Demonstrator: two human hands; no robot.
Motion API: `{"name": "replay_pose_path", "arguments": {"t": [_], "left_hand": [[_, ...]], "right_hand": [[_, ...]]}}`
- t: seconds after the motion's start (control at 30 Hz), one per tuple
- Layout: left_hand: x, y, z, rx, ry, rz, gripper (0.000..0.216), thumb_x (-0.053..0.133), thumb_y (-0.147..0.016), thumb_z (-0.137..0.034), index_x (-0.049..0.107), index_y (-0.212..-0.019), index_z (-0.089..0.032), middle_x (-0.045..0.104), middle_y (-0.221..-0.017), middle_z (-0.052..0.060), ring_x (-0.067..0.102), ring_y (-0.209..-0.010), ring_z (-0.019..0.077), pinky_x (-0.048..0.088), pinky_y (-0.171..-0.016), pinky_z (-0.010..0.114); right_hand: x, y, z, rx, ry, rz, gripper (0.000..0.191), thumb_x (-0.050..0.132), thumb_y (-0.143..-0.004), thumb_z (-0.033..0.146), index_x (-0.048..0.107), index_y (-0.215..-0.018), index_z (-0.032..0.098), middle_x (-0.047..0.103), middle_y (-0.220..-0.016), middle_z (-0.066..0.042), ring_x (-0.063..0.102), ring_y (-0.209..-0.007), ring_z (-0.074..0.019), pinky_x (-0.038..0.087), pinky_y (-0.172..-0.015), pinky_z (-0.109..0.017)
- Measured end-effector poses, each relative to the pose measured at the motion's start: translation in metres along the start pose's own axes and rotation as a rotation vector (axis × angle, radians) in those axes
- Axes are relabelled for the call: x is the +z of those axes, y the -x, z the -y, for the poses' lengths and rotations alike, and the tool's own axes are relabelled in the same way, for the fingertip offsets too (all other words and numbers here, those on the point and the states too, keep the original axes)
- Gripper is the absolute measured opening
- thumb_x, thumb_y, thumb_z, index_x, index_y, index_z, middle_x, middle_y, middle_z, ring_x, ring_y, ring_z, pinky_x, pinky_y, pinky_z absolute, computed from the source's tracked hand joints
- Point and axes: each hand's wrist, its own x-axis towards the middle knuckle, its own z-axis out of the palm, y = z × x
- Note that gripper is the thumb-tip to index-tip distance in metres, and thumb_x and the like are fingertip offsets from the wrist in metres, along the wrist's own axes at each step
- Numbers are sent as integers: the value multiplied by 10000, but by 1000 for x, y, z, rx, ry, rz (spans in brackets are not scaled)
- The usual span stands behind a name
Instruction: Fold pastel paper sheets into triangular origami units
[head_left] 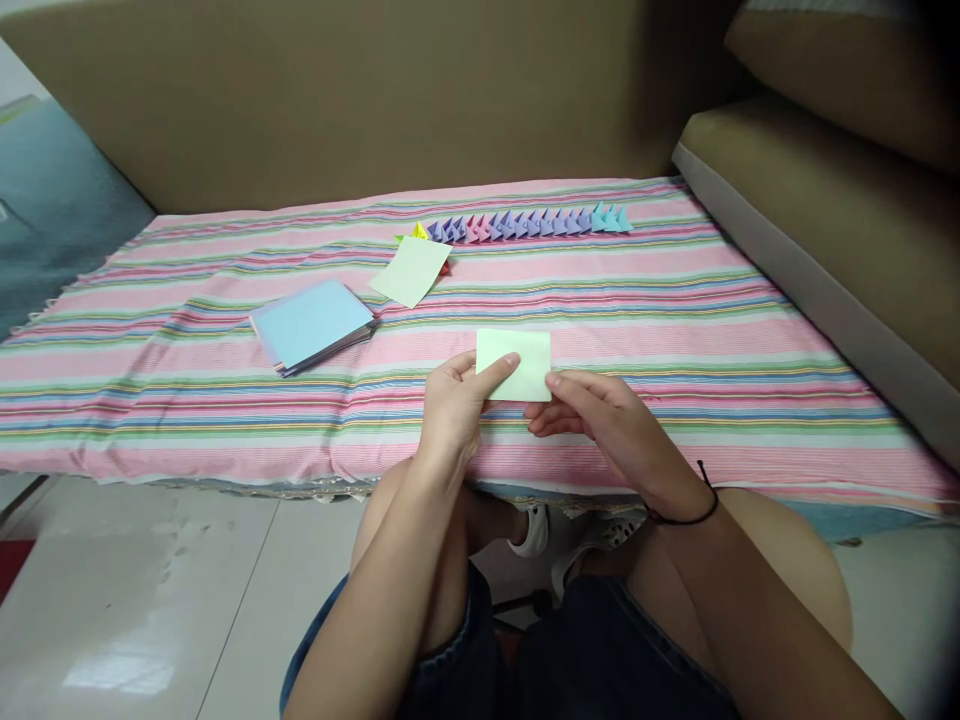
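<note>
A small pale green sheet of paper point(529, 378), which looks folded, is held up between my two hands above the striped cloth. My left hand point(457, 395) grips its left side, thumb lying across the face and fingers behind it. At the lower right corner, my right hand point(589, 405) pinches the paper between thumb and forefinger, with the other fingers curled below. Beyond my hands lies another pale green sheet point(412, 272), partly over a small red piece. Left of it rests a stack of coloured paper point(315, 318) with light blue on top.
A row of folded paper pieces point(532, 225) in yellow, purple, pink and turquoise runs along the back of the striped cloth point(645, 320). The brown sofa back point(390, 100) rises behind, and thick brown cushions point(825, 220) stand at the right. My knees are at the front edge.
</note>
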Motion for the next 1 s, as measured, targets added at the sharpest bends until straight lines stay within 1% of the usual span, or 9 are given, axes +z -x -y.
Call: {"name": "replay_pose_path", "arguments": {"t": [0.17,0.3,0.53,0.6,0.7,0.77,0.87,0.93,1.0], "left_hand": [[0,1,1,29,-45,-12,327,795,-572,-334,697,-808,-131,710,-727,32,610,-592,124,436,-544,222],[-1,0,1,28,-35,12,335,789,-582,-346,693,-812,-122,697,-719,37,600,-593,122,438,-541,222],[-11,-7,-5,-23,-80,87,278,807,-553,-367,639,-602,-152,594,-544,10,558,-554,130,418,-516,237],[-13,-8,-6,-1,-102,91,292,806,-556,-377,608,-553,-162,528,-483,-14,505,-495,104,377,-475,227],[-15,-7,-7,68,-171,123,325,758,-629,-387,560,-512,-157,410,-435,-51,356,-405,46,255,-401,203],[-15,-7,-8,87,-220,158,317,726,-672,-374,555,-528,-149,385,-443,-60,315,-395,32,214,-388,192],[-18,-10,-10,59,-252,173,290,753,-636,-345,560,-560,-142,438,-470,-56,392,-419,39,308,-419,175],[-21,-13,-9,4,-259,169,283,790,-574,-331,583,-592,-138,513,-507,-39,492,-468,70,419,-490,202],[-26,-19,-8,-65,-290,181,284,810,-534,-310,607,-614,-127,570,-539,-14,560,-522,102,479,-560,239]], "right_hand": [[1,-1,0,-27,87,5,282,652,-758,438,637,-720,160,687,-730,-39,653,-634,-132,553,-656,-267],[1,-2,-1,-24,108,-12,289,653,-754,437,631,-686,157,675,-685,-36,639,-590,-127,548,-618,-264],[-6,-2,-3,9,64,42,285,654,-748,431,639,-656,162,649,-646,-20,585,-538,-103,509,-553,-238],[-6,-2,-3,11,61,44,282,650,-752,422,642,-648,160,638,-628,-19,571,-530,-101,500,-541,-235],[-8,-2,-4,6,87,35,281,646,-755,415,652,-643,158,638,-631,-24,568,-535,-102,494,-536,-232],[-10,-3,-5,12,106,24,286,649,-749,419,655,-634,157,639,-628,-24,569,-539,-103,491,-536,-232],[-15,-7,-8,57,126,16,290,657,-740,413,652,-615,151,631,-611,-19,566,-535,-95,480,-529,-216],[-19,-11,-11,105,130,4,283,668,-733,399,651,-609,145,621,-593,-15,556,-525,-86,469,-518,-200],[-23,-15,-14,153,132,-21,269,686,-718,385,652,-610,140,618,-585,-13,549,-516,-78,458,-506,-188]]}}
